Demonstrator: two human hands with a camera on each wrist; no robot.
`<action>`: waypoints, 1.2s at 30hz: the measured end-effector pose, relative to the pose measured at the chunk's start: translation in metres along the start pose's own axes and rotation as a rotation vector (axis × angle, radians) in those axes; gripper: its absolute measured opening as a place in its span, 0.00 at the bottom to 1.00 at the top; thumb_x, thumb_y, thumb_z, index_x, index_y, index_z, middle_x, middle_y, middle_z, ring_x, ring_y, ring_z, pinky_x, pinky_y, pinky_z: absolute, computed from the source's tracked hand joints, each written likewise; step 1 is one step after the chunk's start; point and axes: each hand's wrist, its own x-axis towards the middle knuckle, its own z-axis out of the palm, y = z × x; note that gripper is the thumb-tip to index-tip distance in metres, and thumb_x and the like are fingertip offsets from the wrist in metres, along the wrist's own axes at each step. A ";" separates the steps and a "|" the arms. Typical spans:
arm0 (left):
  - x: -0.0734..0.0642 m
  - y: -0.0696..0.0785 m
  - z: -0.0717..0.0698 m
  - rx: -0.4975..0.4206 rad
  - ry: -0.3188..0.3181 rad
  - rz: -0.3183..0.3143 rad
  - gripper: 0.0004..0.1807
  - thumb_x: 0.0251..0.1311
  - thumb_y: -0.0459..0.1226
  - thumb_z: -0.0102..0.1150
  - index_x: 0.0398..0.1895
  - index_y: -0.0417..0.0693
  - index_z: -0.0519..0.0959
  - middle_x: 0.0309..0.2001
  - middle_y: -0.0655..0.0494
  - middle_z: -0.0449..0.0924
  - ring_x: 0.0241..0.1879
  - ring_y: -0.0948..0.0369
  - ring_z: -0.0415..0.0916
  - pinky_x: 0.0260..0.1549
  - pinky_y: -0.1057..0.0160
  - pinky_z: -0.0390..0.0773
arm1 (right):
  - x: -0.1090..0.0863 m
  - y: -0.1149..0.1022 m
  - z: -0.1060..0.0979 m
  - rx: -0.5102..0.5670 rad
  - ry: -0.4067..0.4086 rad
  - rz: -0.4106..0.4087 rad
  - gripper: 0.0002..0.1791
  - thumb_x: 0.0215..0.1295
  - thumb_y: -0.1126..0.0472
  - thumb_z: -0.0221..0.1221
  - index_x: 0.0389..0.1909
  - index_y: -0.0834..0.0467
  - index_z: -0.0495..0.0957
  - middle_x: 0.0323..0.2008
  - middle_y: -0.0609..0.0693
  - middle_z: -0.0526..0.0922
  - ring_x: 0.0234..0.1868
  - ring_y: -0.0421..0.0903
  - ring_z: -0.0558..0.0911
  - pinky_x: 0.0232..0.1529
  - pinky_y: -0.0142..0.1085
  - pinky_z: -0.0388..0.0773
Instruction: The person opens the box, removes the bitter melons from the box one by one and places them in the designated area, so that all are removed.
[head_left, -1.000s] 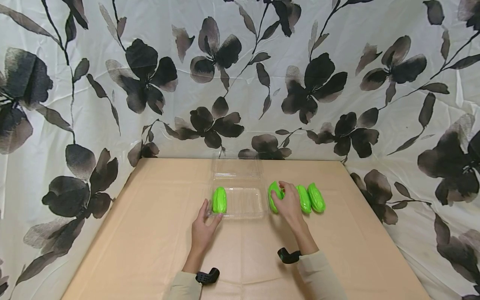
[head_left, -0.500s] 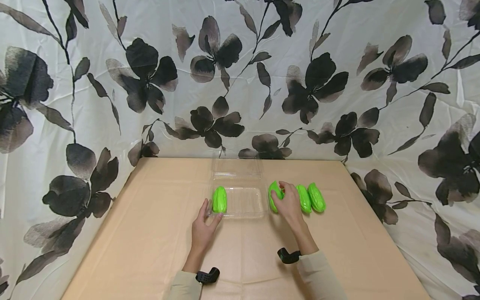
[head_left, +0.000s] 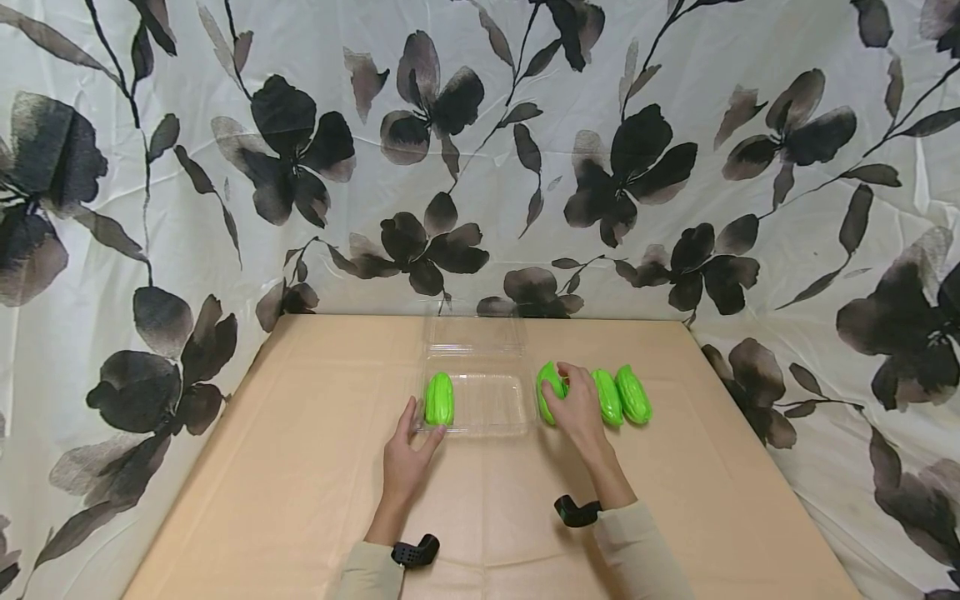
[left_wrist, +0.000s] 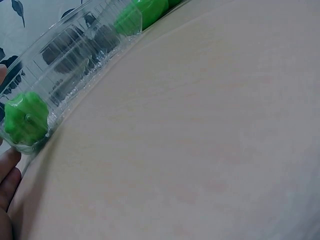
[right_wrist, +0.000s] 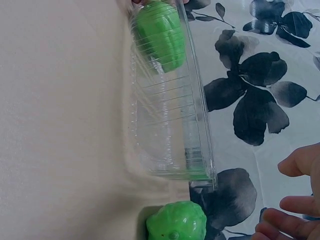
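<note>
A clear plastic hinged-lid box [head_left: 491, 429] lies with its lid [head_left: 474, 336] raised toward the back. One glossy green ribbed gourd [head_left: 439, 400] lies lengthwise at the box's left end; its scalloped end shows as a green gourd [left_wrist: 27, 118] in the left wrist view. My left hand [head_left: 406, 461] touches the box's front left corner, thumb along the front, fingers at the side. Right of the box, my right hand [head_left: 579, 414] hovers over the leftmost loose gourd [head_left: 547, 407], partly hiding it. In the right wrist view, the right hand's fingers [right_wrist: 297, 205] are spread, apart from the gourd [right_wrist: 176, 222].
Two more green gourds, a tilted gourd [head_left: 633, 395] and its neighbour gourd [head_left: 608, 398], lie right of my right hand. A tan cloth covers the table [head_left: 300, 483]. Behind it hangs a white curtain [head_left: 525, 200] with dark flowers.
</note>
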 end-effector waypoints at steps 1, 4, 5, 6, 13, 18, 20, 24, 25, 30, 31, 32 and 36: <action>0.000 0.000 0.000 -0.004 0.000 -0.002 0.44 0.62 0.52 0.66 0.78 0.51 0.59 0.73 0.50 0.68 0.70 0.44 0.69 0.72 0.38 0.62 | 0.000 0.000 0.000 0.000 -0.001 0.001 0.28 0.64 0.54 0.61 0.61 0.67 0.75 0.53 0.63 0.80 0.54 0.60 0.78 0.56 0.51 0.76; -0.001 0.000 0.000 -0.010 0.000 -0.008 0.44 0.61 0.52 0.66 0.77 0.52 0.60 0.73 0.51 0.69 0.70 0.44 0.69 0.72 0.38 0.62 | 0.000 0.000 0.000 0.000 0.000 0.003 0.28 0.65 0.53 0.61 0.61 0.66 0.75 0.53 0.62 0.80 0.54 0.59 0.78 0.57 0.51 0.76; -0.001 0.001 0.000 -0.014 0.001 -0.011 0.44 0.61 0.52 0.66 0.77 0.52 0.60 0.72 0.51 0.69 0.70 0.45 0.70 0.72 0.39 0.62 | 0.001 0.000 0.000 -0.001 -0.001 0.004 0.28 0.65 0.53 0.61 0.61 0.66 0.75 0.53 0.62 0.80 0.54 0.59 0.78 0.57 0.51 0.77; -0.001 0.001 0.000 -0.016 0.002 -0.011 0.44 0.61 0.52 0.66 0.77 0.52 0.60 0.72 0.51 0.69 0.70 0.45 0.70 0.72 0.39 0.62 | 0.001 -0.001 0.000 -0.002 -0.001 0.005 0.28 0.65 0.53 0.61 0.61 0.66 0.75 0.53 0.62 0.80 0.54 0.59 0.78 0.57 0.51 0.77; -0.001 0.001 0.000 -0.006 0.005 -0.012 0.44 0.61 0.52 0.66 0.77 0.52 0.60 0.72 0.51 0.69 0.69 0.44 0.70 0.71 0.39 0.63 | 0.004 -0.003 0.002 -0.012 -0.011 0.019 0.29 0.65 0.53 0.60 0.62 0.67 0.74 0.54 0.63 0.80 0.55 0.59 0.78 0.57 0.51 0.77; 0.000 0.001 0.000 -0.001 0.007 -0.013 0.44 0.61 0.52 0.67 0.77 0.51 0.60 0.72 0.51 0.69 0.69 0.44 0.69 0.71 0.40 0.63 | 0.007 -0.004 0.004 -0.009 -0.012 0.016 0.29 0.65 0.53 0.59 0.62 0.66 0.74 0.54 0.62 0.80 0.55 0.59 0.79 0.57 0.50 0.77; 0.000 0.001 0.000 0.001 0.007 -0.013 0.44 0.61 0.52 0.67 0.77 0.51 0.60 0.72 0.51 0.69 0.70 0.44 0.69 0.72 0.40 0.63 | 0.007 -0.004 0.004 -0.012 -0.014 0.012 0.29 0.65 0.53 0.59 0.62 0.66 0.74 0.54 0.63 0.80 0.55 0.60 0.78 0.57 0.51 0.77; 0.000 0.000 0.000 0.002 0.004 -0.014 0.44 0.61 0.53 0.66 0.77 0.52 0.60 0.73 0.52 0.69 0.69 0.45 0.70 0.72 0.40 0.63 | 0.009 -0.003 0.004 -0.020 -0.019 0.015 0.29 0.65 0.53 0.58 0.63 0.67 0.73 0.54 0.63 0.79 0.56 0.61 0.78 0.58 0.51 0.77; 0.000 -0.001 0.000 0.000 0.003 -0.013 0.44 0.61 0.53 0.66 0.77 0.52 0.60 0.73 0.52 0.69 0.69 0.45 0.70 0.72 0.40 0.63 | 0.010 -0.003 0.004 -0.023 -0.021 0.018 0.29 0.65 0.53 0.58 0.63 0.66 0.73 0.55 0.63 0.79 0.57 0.61 0.78 0.58 0.52 0.77; 0.000 -0.001 0.000 -0.011 0.009 -0.008 0.44 0.61 0.52 0.66 0.77 0.52 0.60 0.72 0.52 0.69 0.69 0.45 0.71 0.71 0.41 0.64 | 0.012 -0.002 0.005 -0.036 -0.030 0.024 0.29 0.65 0.53 0.58 0.63 0.66 0.73 0.56 0.63 0.79 0.57 0.60 0.78 0.58 0.52 0.77; 0.000 -0.001 0.000 -0.013 0.011 -0.002 0.44 0.61 0.52 0.66 0.77 0.51 0.60 0.72 0.51 0.69 0.68 0.45 0.71 0.71 0.41 0.64 | 0.012 -0.002 0.006 -0.036 -0.031 0.020 0.29 0.66 0.53 0.59 0.63 0.66 0.73 0.56 0.63 0.79 0.57 0.60 0.78 0.58 0.52 0.77; 0.001 -0.001 0.000 -0.014 0.013 0.000 0.44 0.61 0.52 0.66 0.77 0.51 0.60 0.72 0.51 0.69 0.68 0.45 0.71 0.71 0.41 0.64 | 0.012 -0.003 0.007 -0.036 -0.033 0.015 0.29 0.66 0.53 0.59 0.63 0.66 0.73 0.56 0.63 0.79 0.56 0.60 0.78 0.58 0.52 0.77; 0.001 0.000 0.001 -0.012 0.014 0.005 0.44 0.61 0.52 0.67 0.77 0.50 0.60 0.72 0.50 0.69 0.68 0.45 0.72 0.71 0.40 0.64 | 0.013 -0.007 0.011 -0.030 -0.027 -0.020 0.29 0.65 0.54 0.61 0.62 0.67 0.74 0.55 0.63 0.79 0.55 0.59 0.78 0.56 0.52 0.78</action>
